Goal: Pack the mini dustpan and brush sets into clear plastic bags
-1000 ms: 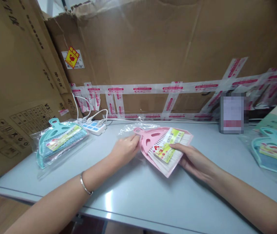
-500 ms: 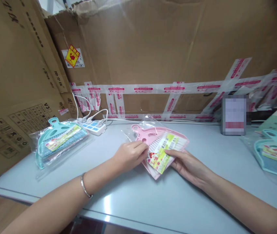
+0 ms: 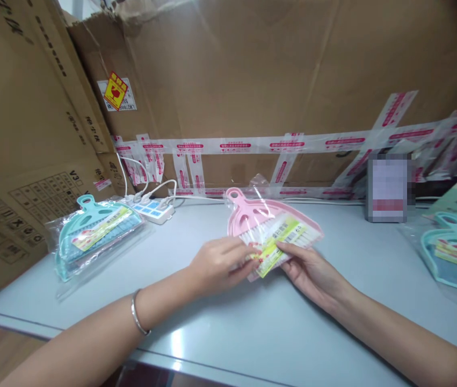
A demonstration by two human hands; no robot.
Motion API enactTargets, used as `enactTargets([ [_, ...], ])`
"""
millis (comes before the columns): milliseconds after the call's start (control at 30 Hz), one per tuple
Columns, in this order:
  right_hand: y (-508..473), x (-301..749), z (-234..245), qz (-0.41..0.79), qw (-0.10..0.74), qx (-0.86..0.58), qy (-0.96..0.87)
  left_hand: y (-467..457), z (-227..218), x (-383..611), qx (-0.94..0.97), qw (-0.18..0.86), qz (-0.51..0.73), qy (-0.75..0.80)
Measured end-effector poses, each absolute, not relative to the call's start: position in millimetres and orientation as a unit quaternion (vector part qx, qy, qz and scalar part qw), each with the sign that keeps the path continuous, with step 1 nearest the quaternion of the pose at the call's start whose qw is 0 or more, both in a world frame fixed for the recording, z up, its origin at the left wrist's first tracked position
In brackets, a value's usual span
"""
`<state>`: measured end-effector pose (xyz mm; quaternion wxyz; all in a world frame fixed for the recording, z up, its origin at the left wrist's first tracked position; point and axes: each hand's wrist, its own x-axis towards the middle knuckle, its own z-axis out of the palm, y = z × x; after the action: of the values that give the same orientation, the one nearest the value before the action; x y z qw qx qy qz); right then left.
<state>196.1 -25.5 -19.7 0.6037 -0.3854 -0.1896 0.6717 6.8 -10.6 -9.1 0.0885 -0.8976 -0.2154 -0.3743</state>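
Jutting beyond left grip (image 3: 224, 264) and right grip (image 3: 312, 273): bagged pink dustpan (image 3: 255, 217).

This looks like a storeroom or packing corner, though which cannot be told. Large cardboard cartons (image 3: 228, 70) stand along the back edge and left end of the tabletop (image 3: 312, 344), the back one bearing a fragile sticker (image 3: 115, 92) and printed packing tape (image 3: 234, 145). A pink dustpan-and-brush set (image 3: 268, 228) and two turquoise sets (image 3: 66, 242) are in clear bags.
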Motion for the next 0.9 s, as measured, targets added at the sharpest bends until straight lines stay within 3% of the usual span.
enactTargets([
  [100,-25,197,-14,0.66,0.633,-0.37,-0.165,0,-7,1,-0.766,-0.073,-0.504,-0.392],
  [200,-26,196,-14,0.661,0.636,-0.361,-0.165,15,-8,-1,-0.603,-0.32,-0.516,-0.517],
  [300,-27,194,-17,0.67,0.625,-0.363,-0.173,22,-12,6,-0.504,-0.57,-0.434,-0.482],
  [367,-27,193,-18,0.671,0.622,-0.364,-0.174,18,-15,13,-0.483,-0.659,-0.396,-0.418],
  [567,-24,193,-18,0.635,0.654,-0.378,-0.159,-14,-20,25,-0.519,-0.736,-0.297,-0.318],
  [900,-26,193,-19,0.693,0.559,-0.414,-0.189,-2,-17,20,-0.443,-0.735,-0.363,-0.363],
])
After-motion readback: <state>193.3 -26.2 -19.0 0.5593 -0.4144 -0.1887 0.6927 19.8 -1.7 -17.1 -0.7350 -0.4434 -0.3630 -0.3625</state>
